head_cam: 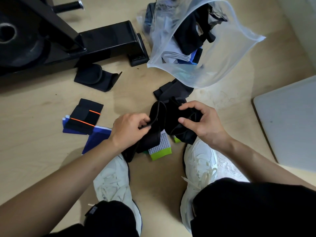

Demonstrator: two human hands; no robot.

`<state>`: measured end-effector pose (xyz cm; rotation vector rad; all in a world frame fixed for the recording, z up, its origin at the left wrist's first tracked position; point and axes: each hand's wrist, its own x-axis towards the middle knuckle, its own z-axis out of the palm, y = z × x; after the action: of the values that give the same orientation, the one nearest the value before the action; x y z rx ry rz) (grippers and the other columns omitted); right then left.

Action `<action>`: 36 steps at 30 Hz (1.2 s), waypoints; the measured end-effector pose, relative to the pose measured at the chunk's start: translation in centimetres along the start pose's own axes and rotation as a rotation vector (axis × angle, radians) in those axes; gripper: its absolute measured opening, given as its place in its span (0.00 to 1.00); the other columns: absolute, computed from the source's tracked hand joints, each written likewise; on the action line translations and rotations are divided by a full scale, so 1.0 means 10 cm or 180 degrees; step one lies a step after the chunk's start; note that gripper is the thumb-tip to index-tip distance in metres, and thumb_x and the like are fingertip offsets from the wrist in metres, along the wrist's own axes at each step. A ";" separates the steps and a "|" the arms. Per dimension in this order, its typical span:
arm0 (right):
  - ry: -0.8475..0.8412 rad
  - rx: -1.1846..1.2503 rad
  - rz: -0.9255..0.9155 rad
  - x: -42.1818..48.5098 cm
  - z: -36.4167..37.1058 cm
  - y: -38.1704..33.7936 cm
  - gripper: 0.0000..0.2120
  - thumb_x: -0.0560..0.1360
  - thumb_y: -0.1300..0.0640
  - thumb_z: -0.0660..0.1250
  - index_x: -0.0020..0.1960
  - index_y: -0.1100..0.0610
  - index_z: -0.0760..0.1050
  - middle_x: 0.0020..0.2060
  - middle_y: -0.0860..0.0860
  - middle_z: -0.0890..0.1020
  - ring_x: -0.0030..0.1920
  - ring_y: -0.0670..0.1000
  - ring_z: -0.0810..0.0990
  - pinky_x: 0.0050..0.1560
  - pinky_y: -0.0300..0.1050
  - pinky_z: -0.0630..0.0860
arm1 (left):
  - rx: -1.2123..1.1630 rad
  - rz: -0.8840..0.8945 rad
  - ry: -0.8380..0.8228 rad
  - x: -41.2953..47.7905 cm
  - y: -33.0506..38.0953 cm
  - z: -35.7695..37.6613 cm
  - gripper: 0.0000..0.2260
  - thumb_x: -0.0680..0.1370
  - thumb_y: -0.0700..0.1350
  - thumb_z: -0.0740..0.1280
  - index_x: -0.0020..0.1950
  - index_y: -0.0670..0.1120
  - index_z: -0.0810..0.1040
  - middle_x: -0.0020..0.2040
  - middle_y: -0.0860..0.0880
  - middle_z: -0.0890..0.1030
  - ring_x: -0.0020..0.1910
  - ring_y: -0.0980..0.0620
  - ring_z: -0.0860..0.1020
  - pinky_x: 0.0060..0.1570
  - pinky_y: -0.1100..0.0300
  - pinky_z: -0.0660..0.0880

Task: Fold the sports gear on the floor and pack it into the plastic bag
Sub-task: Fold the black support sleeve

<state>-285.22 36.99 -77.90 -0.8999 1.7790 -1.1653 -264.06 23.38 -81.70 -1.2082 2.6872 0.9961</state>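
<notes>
A black padded support wrap is held up above the floor between both hands. My left hand pinches its strap edge on the left. My right hand grips the wrap's right side with curled fingers. The clear plastic bag lies open at the upper right, with black, white and blue gear inside. On the floor lie a black pad, a black wrap with orange stripes, blue fabric, a white and green sock and a dark folded piece.
A black weight machine base with a weight plate fills the upper left. A white board lies at the right edge. My white shoes stand just below the hands on the wooden floor.
</notes>
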 end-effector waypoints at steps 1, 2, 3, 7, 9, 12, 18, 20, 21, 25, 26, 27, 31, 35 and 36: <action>0.0030 -0.0052 0.0012 0.00 -0.03 0.01 0.13 0.71 0.67 0.76 0.52 0.54 0.81 0.43 0.40 0.82 0.47 0.43 0.80 0.56 0.44 0.76 | -0.0079 0.0004 0.0090 0.02 -0.03 -0.03 0.06 0.75 0.51 0.75 0.50 0.52 0.84 0.41 0.55 0.85 0.44 0.50 0.84 0.41 0.56 0.76; 0.0095 -0.0106 0.0035 0.00 -0.06 0.03 0.12 0.71 0.67 0.75 0.51 0.55 0.81 0.42 0.38 0.82 0.45 0.42 0.80 0.55 0.43 0.76 | -0.0122 -0.0023 0.0156 0.04 -0.06 -0.07 0.04 0.75 0.49 0.75 0.47 0.50 0.84 0.39 0.53 0.85 0.42 0.49 0.83 0.39 0.56 0.74; 0.0183 -0.0150 0.0061 0.01 -0.10 0.05 0.12 0.71 0.68 0.75 0.51 0.55 0.81 0.40 0.37 0.81 0.43 0.40 0.79 0.52 0.40 0.76 | -0.0116 -0.0114 0.0218 0.06 -0.11 -0.12 0.03 0.75 0.47 0.75 0.45 0.49 0.84 0.38 0.51 0.85 0.41 0.47 0.83 0.39 0.56 0.73; 0.0480 -0.0191 0.0207 0.04 -0.22 0.14 0.14 0.72 0.68 0.74 0.48 0.50 0.80 0.36 0.36 0.80 0.38 0.40 0.78 0.45 0.38 0.75 | -0.0011 -0.0760 0.0422 0.10 -0.35 -0.35 0.06 0.76 0.47 0.74 0.52 0.48 0.85 0.43 0.48 0.86 0.47 0.44 0.83 0.49 0.53 0.76; 0.0410 -0.0203 0.0208 0.03 -0.21 0.15 0.14 0.72 0.68 0.74 0.48 0.50 0.80 0.36 0.35 0.80 0.39 0.39 0.78 0.46 0.40 0.75 | -0.0011 -0.0783 0.0215 0.10 -0.36 -0.38 0.15 0.75 0.48 0.74 0.61 0.51 0.82 0.53 0.51 0.85 0.54 0.47 0.82 0.54 0.52 0.77; 0.0339 -0.0191 0.0147 0.03 -0.18 0.11 0.13 0.72 0.67 0.75 0.51 0.53 0.80 0.40 0.39 0.81 0.42 0.40 0.79 0.51 0.43 0.75 | -0.0126 -0.0193 0.0139 0.09 -0.20 -0.33 0.29 0.70 0.51 0.72 0.72 0.50 0.75 0.67 0.51 0.78 0.65 0.47 0.75 0.64 0.52 0.71; 0.0152 -0.0098 0.0005 0.01 -0.16 0.02 0.14 0.72 0.67 0.74 0.53 0.53 0.80 0.44 0.43 0.82 0.47 0.45 0.81 0.57 0.49 0.78 | 0.0624 0.1577 0.0105 0.16 0.28 -0.12 0.36 0.67 0.65 0.71 0.73 0.53 0.73 0.77 0.52 0.69 0.76 0.44 0.62 0.72 0.45 0.60; 0.0164 -0.0089 -0.0017 0.00 -0.17 0.01 0.14 0.72 0.68 0.74 0.53 0.54 0.80 0.44 0.41 0.82 0.46 0.43 0.81 0.55 0.46 0.78 | 0.1064 0.1733 -0.0006 0.22 0.32 0.04 0.32 0.67 0.67 0.69 0.65 0.51 0.79 0.71 0.51 0.75 0.76 0.41 0.64 0.71 0.43 0.58; 0.0192 -0.0097 -0.0009 -0.01 -0.18 0.01 0.14 0.72 0.68 0.74 0.52 0.54 0.80 0.42 0.39 0.82 0.45 0.42 0.80 0.52 0.42 0.77 | 0.1181 0.1731 0.0012 0.25 0.32 0.11 0.26 0.68 0.66 0.69 0.58 0.50 0.82 0.64 0.51 0.79 0.74 0.41 0.67 0.69 0.42 0.59; 0.0380 -0.0287 0.0002 -0.02 -0.24 0.04 0.14 0.72 0.68 0.74 0.50 0.50 0.79 0.37 0.33 0.80 0.39 0.38 0.78 0.45 0.33 0.73 | 0.1035 0.1606 0.0552 0.29 0.06 0.20 0.09 0.74 0.51 0.70 0.37 0.48 0.84 0.43 0.52 0.83 0.63 0.42 0.77 0.65 0.44 0.63; 0.0376 -0.0310 0.0028 -0.02 -0.25 0.05 0.14 0.72 0.67 0.74 0.50 0.50 0.79 0.37 0.33 0.80 0.39 0.38 0.78 0.45 0.32 0.73 | 0.0911 0.1472 0.0612 0.28 -0.03 0.18 0.09 0.74 0.51 0.70 0.37 0.49 0.84 0.43 0.53 0.84 0.63 0.43 0.77 0.65 0.45 0.62; 0.0336 -0.0296 0.0075 -0.02 -0.26 0.04 0.13 0.72 0.66 0.75 0.51 0.51 0.80 0.38 0.33 0.80 0.40 0.37 0.78 0.45 0.33 0.73 | 0.0762 0.1307 0.0607 0.25 -0.09 0.14 0.10 0.75 0.53 0.69 0.39 0.50 0.84 0.45 0.54 0.84 0.64 0.44 0.77 0.65 0.46 0.61; 0.0088 -0.0119 0.0196 -0.04 -0.19 -0.02 0.17 0.69 0.63 0.78 0.55 0.52 0.80 0.41 0.37 0.82 0.44 0.40 0.80 0.50 0.36 0.76 | 0.0026 0.0993 0.0634 0.05 0.04 -0.09 0.17 0.73 0.58 0.68 0.57 0.52 0.84 0.57 0.57 0.84 0.68 0.51 0.75 0.66 0.53 0.61; -0.0196 0.0109 0.0146 -0.08 -0.06 -0.12 0.23 0.67 0.61 0.80 0.60 0.54 0.78 0.49 0.43 0.83 0.52 0.44 0.81 0.58 0.43 0.76 | -0.1124 0.0746 -0.0090 -0.23 0.48 -0.21 0.31 0.70 0.62 0.74 0.71 0.53 0.75 0.63 0.57 0.79 0.65 0.60 0.74 0.64 0.67 0.68; -0.0288 0.0148 0.0148 -0.09 -0.02 -0.13 0.24 0.67 0.61 0.79 0.61 0.54 0.77 0.52 0.45 0.83 0.54 0.46 0.81 0.59 0.44 0.76 | -0.1398 0.0571 -0.0273 -0.28 0.57 -0.20 0.34 0.69 0.63 0.75 0.72 0.54 0.73 0.63 0.58 0.79 0.64 0.61 0.76 0.62 0.69 0.70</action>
<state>-284.84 37.44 -76.41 -0.8660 1.6849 -1.1146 -265.58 26.91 -76.29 -0.9493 2.6260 1.6898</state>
